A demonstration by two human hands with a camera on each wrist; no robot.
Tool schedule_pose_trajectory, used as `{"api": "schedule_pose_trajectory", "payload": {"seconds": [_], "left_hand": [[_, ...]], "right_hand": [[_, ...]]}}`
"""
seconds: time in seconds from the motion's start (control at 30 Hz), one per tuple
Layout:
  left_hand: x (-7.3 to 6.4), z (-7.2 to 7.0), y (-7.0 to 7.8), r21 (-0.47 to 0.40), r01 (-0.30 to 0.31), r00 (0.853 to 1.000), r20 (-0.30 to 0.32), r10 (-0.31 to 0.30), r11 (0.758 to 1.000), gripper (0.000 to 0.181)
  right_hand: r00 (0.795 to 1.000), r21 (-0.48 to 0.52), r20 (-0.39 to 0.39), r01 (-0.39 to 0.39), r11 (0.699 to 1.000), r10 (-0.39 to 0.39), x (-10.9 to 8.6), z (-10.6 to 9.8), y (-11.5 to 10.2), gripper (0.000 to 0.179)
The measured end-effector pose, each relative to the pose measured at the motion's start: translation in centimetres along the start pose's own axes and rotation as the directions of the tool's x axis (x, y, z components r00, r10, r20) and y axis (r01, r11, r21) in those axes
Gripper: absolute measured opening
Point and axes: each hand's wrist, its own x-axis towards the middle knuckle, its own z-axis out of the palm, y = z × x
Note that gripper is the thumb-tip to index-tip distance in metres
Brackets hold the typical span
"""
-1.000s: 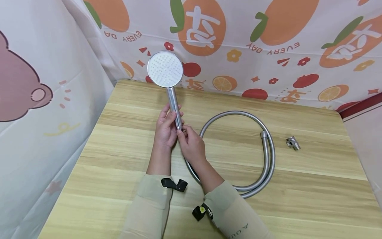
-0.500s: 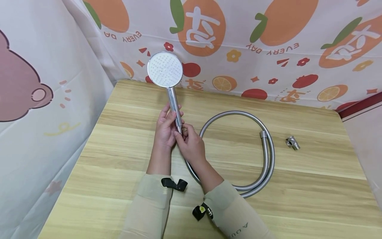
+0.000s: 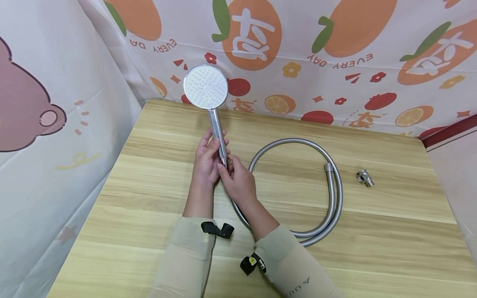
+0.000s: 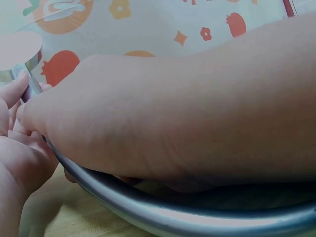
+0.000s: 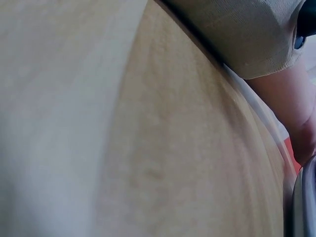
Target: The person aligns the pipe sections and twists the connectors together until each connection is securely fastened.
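Note:
A round chrome shower head (image 3: 205, 87) with a pale nozzle face points up toward the wall, clear of the tabletop. Its slim handle (image 3: 215, 126) lies across the fingers of my left hand (image 3: 206, 167), held under the thumb. At the handle's lower end, my right hand (image 3: 240, 184) pinches the end of a metal shower hose (image 3: 337, 203) between thumb and fingers; the joint is partly covered by those fingers. In the left wrist view the hose (image 4: 148, 210) runs beneath the right forearm (image 4: 173, 113). The right wrist view catches only a sliver of hose (image 5: 308, 197).
The hose loops on the wooden table (image 3: 395, 231), its free end nut (image 3: 328, 167) lying inside the loop. A small chrome fitting (image 3: 365, 178) sits right of it. Printed cloth (image 3: 298, 95) hangs behind the table, and another cloth (image 3: 93, 198) along the left edge.
My right thumb and fingers have slipped slightly down from the handle's base, baring a narrow tapered piece there. The left hand and shower head have stayed nearly still.

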Motion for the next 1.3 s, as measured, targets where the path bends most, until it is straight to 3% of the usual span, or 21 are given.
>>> {"api": "schedule_pose_trajectory", "payload": {"seconds": [0.57, 1.0, 1.3], "left_hand": [[0.19, -0.16, -0.19, 0.040, -0.006, 1.000, -0.003, 0.006, 0.999, 0.037], [0.09, 0.01, -0.06, -0.010, 0.002, 1.000, -0.003, -0.002, 1.000, 0.037], [0.06, -0.10, -0.09, -0.031, 0.008, 1.000, 0.012, -0.008, 0.999, 0.039]], "right_hand": [[1.000, -0.010, 0.000, -0.010, 1.000, 0.010, 0.04, -0.04, 0.14, 0.034], [1.000, 0.004, 0.017, 0.001, 1.000, -0.001, 0.08, 0.15, 0.45, 0.042], [1.000, 0.001, 0.008, 0.007, 1.000, -0.007, 0.09, 0.09, 0.40, 0.036]]}}
